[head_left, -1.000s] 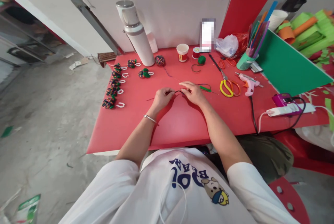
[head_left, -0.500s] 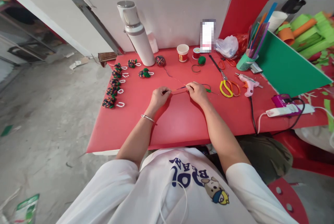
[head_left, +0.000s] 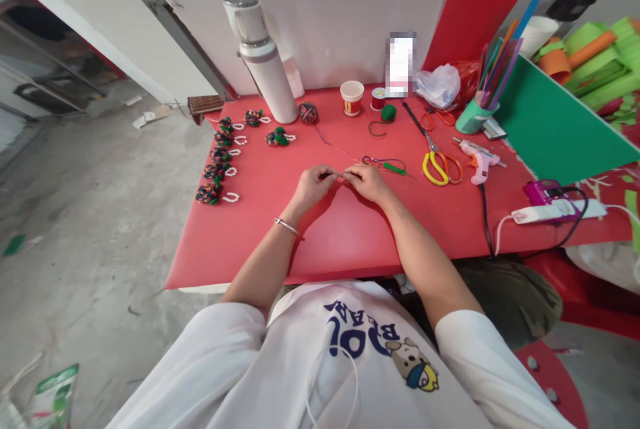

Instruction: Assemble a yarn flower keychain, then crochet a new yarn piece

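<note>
My left hand (head_left: 316,186) and my right hand (head_left: 368,183) meet fingertip to fingertip over the middle of the red table (head_left: 340,242). Both are pinched closed on a thin yarn, of which only a little shows between the fingers. Just beyond my right hand lies a green-handled crochet hook (head_left: 395,168), with dark yarn looped beside it. A multicoloured yarn ball (head_left: 308,113) sits farther back, its strand trailing toward the hook. Several knotted yarn pieces with white bead loops, one of them a dark bundle (head_left: 207,193), lie at the left.
Behind stand a white thermos (head_left: 270,79), a paper cup (head_left: 352,98), a thread spool (head_left: 379,99) and a phone (head_left: 401,65). Scissors (head_left: 435,167), a pink glue gun (head_left: 481,161), a pen cup (head_left: 473,117) and a power strip (head_left: 555,213) are on the right.
My hands have come together from a wider spacing, and the stretch of yarn between them is shorter. More of the green hook and the dark loop now shows past my right hand.
</note>
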Demonstrator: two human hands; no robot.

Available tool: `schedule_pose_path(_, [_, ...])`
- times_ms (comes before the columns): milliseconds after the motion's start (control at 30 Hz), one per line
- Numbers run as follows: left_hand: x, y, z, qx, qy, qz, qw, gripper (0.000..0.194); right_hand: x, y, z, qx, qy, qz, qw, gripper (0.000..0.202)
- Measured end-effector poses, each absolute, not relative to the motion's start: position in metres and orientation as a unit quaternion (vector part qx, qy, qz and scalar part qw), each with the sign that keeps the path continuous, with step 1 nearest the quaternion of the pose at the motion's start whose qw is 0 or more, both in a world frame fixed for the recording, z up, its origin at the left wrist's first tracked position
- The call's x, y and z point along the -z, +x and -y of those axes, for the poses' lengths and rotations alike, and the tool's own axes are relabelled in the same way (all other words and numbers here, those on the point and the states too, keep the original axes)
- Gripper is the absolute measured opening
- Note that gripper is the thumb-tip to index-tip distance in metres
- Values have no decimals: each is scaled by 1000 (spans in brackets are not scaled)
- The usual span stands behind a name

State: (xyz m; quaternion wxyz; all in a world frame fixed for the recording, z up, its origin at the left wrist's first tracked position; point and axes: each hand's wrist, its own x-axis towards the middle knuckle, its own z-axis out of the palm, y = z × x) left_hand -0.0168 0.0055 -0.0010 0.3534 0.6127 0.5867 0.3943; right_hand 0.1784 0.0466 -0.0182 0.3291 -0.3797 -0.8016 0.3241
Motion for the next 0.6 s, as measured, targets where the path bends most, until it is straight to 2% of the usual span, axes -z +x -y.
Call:
schedule_pose_path(200, [7, -27, -9, -395, 604, -608, 330, 18, 13, 187, -50, -261, -426, 799, 335, 24])
schedule_pose_path(467, [9, -38, -10, -378, 605, -629, 309, 16, 13, 187, -49, -246, -431, 809, 316, 24])
schedule_pose_path(600, [5, -57, 0, -337, 626, -664, 230, 12, 10, 195, -51, -211, -462, 794, 334, 25])
